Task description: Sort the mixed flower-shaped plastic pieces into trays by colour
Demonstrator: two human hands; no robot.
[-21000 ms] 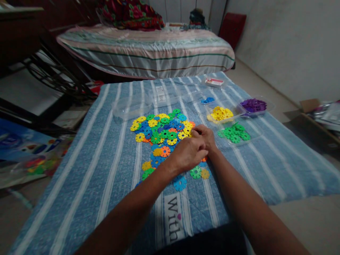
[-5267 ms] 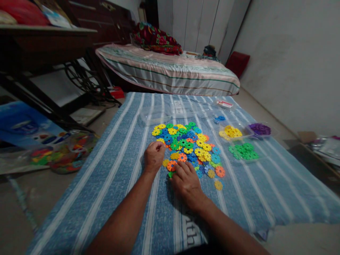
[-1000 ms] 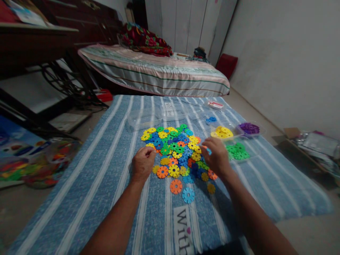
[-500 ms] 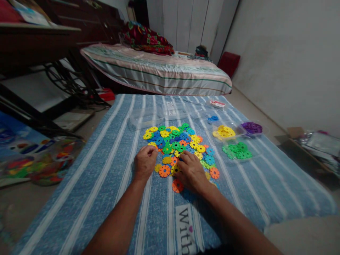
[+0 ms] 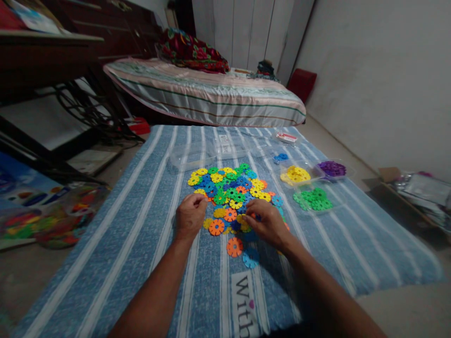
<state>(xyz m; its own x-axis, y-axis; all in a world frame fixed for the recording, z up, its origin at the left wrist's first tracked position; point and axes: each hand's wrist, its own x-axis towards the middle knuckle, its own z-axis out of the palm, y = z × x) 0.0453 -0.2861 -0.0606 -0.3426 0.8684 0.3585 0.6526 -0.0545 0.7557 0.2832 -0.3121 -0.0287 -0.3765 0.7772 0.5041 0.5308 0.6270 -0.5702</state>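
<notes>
A pile of flat plastic flower-shaped discs (image 5: pixel 230 188) in yellow, green, blue and orange lies on a blue striped cloth (image 5: pixel 141 234). My left hand (image 5: pixel 190 217) rests curled at the pile's near left edge, fingertips together; whether it holds a disc is hidden. My right hand (image 5: pixel 268 222) lies over the pile's near right part, fingertips pinching at a disc there. An orange disc (image 5: pixel 234 246) and a blue disc (image 5: pixel 250 257) lie loose just in front of my hands.
Clear trays at the right hold yellow discs (image 5: pixel 295 174), green discs (image 5: pixel 313 199), purple discs (image 5: pixel 331 168) and a few blue ones (image 5: pixel 281 157). An empty clear tray (image 5: pixel 186 157) sits beyond the pile. A bed (image 5: pixel 207 91) stands behind; clutter lies on the floor at left.
My right hand reached toward the trays at the right a second ago, came back to the pile's near edge, and has now shifted slightly right. My left hand has stayed in place.
</notes>
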